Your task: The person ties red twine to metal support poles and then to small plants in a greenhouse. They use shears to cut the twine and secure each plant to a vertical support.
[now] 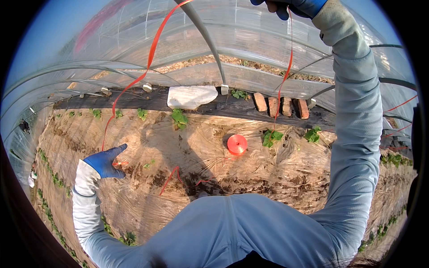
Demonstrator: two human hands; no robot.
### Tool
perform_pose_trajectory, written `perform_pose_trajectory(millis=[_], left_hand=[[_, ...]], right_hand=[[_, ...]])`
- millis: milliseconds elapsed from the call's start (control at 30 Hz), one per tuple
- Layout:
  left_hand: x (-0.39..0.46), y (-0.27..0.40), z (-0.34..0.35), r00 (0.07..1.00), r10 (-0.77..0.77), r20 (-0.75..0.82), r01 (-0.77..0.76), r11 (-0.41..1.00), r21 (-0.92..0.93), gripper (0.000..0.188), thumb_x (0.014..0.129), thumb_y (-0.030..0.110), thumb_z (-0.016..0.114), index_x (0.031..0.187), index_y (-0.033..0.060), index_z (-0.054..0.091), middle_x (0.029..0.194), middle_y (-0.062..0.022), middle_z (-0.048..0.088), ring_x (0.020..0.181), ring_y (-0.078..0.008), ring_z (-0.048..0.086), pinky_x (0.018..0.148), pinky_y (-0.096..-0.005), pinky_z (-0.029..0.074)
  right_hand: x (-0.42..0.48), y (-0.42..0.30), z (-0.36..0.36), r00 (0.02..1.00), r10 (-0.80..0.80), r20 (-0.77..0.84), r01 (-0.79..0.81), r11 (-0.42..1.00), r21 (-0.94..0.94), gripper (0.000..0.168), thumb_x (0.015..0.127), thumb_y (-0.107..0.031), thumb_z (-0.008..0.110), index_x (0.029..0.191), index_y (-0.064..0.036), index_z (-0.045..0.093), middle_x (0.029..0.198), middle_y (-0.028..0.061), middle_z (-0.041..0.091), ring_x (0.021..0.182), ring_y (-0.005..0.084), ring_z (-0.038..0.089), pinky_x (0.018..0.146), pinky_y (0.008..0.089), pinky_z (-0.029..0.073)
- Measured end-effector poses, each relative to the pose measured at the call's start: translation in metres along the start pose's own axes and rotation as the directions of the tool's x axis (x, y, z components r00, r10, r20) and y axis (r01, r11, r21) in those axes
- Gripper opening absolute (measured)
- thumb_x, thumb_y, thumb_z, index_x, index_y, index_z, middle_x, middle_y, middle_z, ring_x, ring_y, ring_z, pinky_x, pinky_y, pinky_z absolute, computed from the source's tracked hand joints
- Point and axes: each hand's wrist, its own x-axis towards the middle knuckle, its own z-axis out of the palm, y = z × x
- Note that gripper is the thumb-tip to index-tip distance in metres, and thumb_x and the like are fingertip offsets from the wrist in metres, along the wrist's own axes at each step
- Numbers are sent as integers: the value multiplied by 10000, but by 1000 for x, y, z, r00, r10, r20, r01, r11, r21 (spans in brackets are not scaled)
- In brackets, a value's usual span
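My left hand [106,163], in a blue glove, is low on the left with thumb and one finger spread. A red plastic twine [132,83] runs from the top edge down to it, and a short piece shows between those digits. My right hand [295,6], also gloved, is raised at the top edge and partly cut off. From its fingers a second red twine [285,75] hangs down to a leafy seedling [272,137]. A red twine roll [237,144] rests on the film-covered bed [201,134], with a loose strand [177,172] nearby.
A grey metal hoop [207,37] and clear plastic greenhouse film [254,40] rise ahead. Along the black ground sheet [150,100] lie a white block [191,96] and several bricks [260,102]. More seedlings [180,119] grow in a row.
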Motion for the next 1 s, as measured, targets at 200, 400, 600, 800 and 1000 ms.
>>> perform_pose_trajectory(millis=[200,400,600,800,1000], left_hand=[[33,-16,-102,860,-496,119,503,787,-356,705,763,194,662,1351,154,275,1226,-204,449,581,-234,635,434,-288,519],[35,21,-229,603,33,-797,-387,886,-256,300,857,307,518,1062,92,557,881,-6,584,657,-65,558,458,-186,386],[-1,116,-300,-34,297,-954,-913,380,151,286,877,189,480,1065,-20,531,902,-115,614,848,-201,588,787,-313,465],[-5,106,-332,-118,482,-868,-935,241,261,304,874,190,489,1044,-56,546,927,-156,619,844,-226,601,823,-349,466],[-10,116,-339,-61,364,-929,-892,399,215,303,867,188,500,1025,-64,558,934,-162,619,862,-239,609,805,-354,478]], right_hand=[[29,-44,11,990,126,-70,-128,991,-32,169,798,-186,613,828,-22,635,641,43,617,531,115,594,403,188,361],[48,-100,4,990,96,-103,-96,995,4,177,780,-190,631,842,-24,628,611,12,589,521,99,579,378,170,312],[84,-146,12,977,8,-214,-31,994,-107,155,762,-175,633,822,-32,633,572,15,570,492,92,560,358,178,298],[118,-196,28,920,-139,-367,42,965,-260,116,670,-161,681,732,-82,622,574,23,558,440,98,553,330,192,278],[159,-190,31,895,-186,-405,122,976,-178,109,678,-152,662,750,-81,621,590,25,564,445,94,553,333,192,277]])
